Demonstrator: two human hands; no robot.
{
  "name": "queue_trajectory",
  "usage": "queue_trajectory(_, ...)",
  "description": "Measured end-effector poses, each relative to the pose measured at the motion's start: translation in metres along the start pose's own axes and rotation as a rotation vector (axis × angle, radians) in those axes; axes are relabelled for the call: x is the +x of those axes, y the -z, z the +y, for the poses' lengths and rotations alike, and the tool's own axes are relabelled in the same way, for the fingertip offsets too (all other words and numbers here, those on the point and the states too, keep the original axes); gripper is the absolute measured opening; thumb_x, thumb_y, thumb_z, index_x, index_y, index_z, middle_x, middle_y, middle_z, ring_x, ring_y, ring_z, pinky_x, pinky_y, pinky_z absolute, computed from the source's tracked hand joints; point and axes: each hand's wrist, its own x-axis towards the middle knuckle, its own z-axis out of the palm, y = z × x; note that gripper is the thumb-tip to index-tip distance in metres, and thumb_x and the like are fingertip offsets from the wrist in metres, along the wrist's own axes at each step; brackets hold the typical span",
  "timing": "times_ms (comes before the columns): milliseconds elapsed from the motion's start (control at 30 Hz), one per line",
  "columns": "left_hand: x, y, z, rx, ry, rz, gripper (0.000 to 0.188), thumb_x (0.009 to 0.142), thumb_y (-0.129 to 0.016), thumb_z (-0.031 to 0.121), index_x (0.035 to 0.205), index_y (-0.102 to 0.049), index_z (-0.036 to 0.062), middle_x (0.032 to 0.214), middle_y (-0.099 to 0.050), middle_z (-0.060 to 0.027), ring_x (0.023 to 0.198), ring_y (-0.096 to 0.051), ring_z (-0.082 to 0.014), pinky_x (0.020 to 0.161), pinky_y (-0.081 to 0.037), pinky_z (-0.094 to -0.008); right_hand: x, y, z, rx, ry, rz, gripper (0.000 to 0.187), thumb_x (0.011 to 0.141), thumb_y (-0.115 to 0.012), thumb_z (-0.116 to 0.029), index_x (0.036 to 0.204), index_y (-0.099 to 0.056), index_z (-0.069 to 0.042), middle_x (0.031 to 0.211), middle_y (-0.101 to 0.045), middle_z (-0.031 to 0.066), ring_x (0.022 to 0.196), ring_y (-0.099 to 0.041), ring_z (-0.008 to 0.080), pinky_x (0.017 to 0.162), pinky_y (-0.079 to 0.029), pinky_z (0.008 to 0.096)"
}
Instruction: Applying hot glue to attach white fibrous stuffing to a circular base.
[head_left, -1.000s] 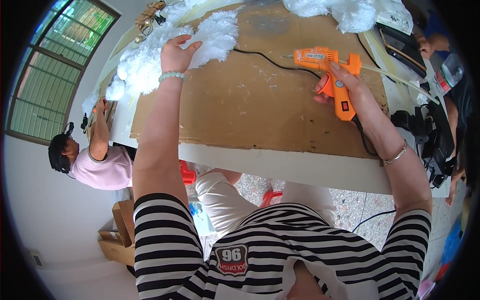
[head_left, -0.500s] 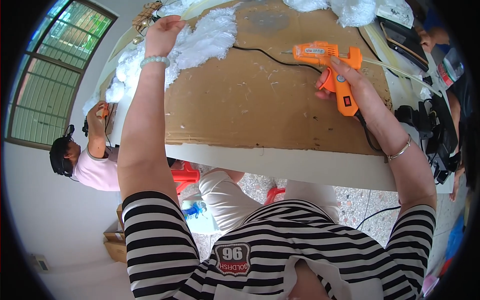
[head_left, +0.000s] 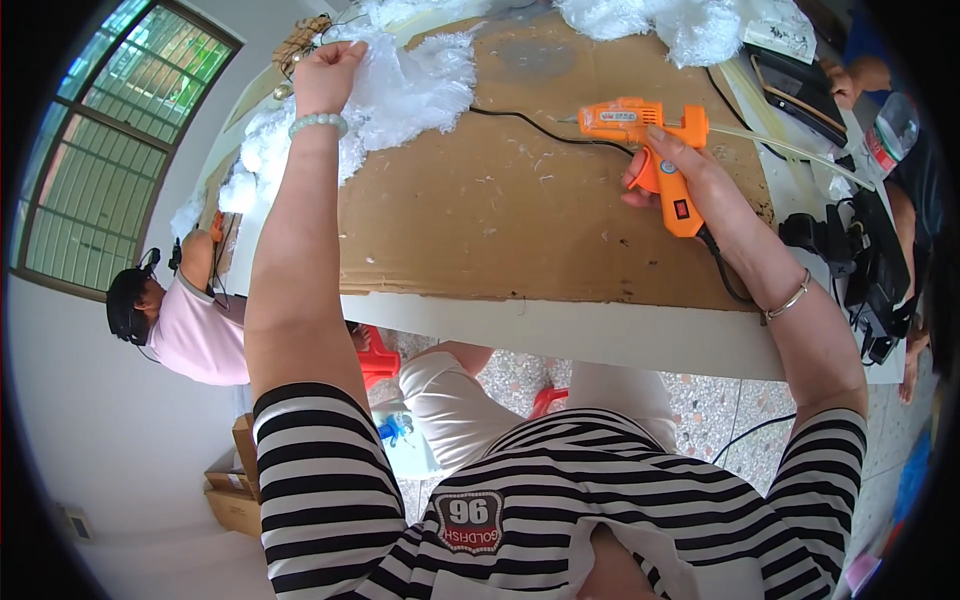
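Observation:
In my right hand (head_left: pixel 685 170) is an orange hot glue gun (head_left: pixel 624 118), my fingers wrapped round its handle and trigger. Its nozzle points left above the cardboard, and a pale glue stick (head_left: pixel 790 145) sticks out of its back end. My left hand (head_left: pixel 328 78) reaches to the far left, its fingers curled together at the edge of a heap of white fluffy fibre (head_left: pixel 425 80). What those fingers pinch, if anything, is too small to make out. A black cord (head_left: pixel 540 122) crosses the cardboard behind the glue gun.
A brown cardboard sheet (head_left: pixel 480 230) covers most of the white table (head_left: pixel 560 325). More white fluff (head_left: pixel 690 30) lies at the far edge. Black devices (head_left: pixel 868 275) and a plastic bottle (head_left: pixel 890 135) stand at the right. A person in pink (head_left: pixel 200 335) sits at the left; another person's hand (head_left: pixel 858 80) shows at far right.
My left hand stays by the fluff, its fingers turned slightly. The glue gun in my right hand has shifted a little left and down in view. The person at left has lowered an arm.

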Motion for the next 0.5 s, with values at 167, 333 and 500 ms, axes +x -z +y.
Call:
queue_trajectory(167, -0.016, 0.019, 0.027, -0.212, -0.032, -0.068, 0.022, 0.081, -0.073, 0.023, 0.092, -0.071, 0.0035, 0.069, -0.061, 0.0038, 0.06, -0.048, -0.0042, 0.057, -0.042, -0.0211, 0.001, 0.002, 0.002, 0.0, -0.019, -0.006, 0.034, 0.096, -0.047, -0.036, 0.105, -0.053, -0.003, 0.085, -0.06, 0.0088, 0.083, -0.06, 0.0166, 0.077, -0.054, 0.0322)
queue_trajectory(333, -0.05, 0.02, 0.045, -0.224, -0.032, -0.246, 0.021, 0.085, -0.07, 0.021, 0.094, -0.071, 0.0028, 0.074, -0.061, 0.0046, 0.066, -0.048, -0.004, 0.061, -0.041, -0.0206, -0.002, 0.001, 0.002, 0.022, -0.044, 0.024, 0.035, 0.096, -0.048, -0.038, 0.103, -0.053, -0.004, 0.085, -0.06, 0.0079, 0.082, -0.06, 0.0153, 0.077, -0.054, 0.0316)
queue_trajectory(500, -0.074, 0.016, 0.063, -0.066, -0.128, -0.518, 0.022, 0.087, -0.068, 0.022, 0.098, -0.07, 0.0026, 0.078, -0.063, 0.0048, 0.073, -0.051, -0.0037, 0.066, -0.042, -0.0203, 0.003, 0.006, -0.002, 0.045, 0.033, 0.04, 0.035, 0.095, -0.05, -0.038, 0.103, -0.053, -0.004, 0.085, -0.06, 0.0075, 0.077, -0.058, 0.0129, 0.077, -0.056, 0.0335)
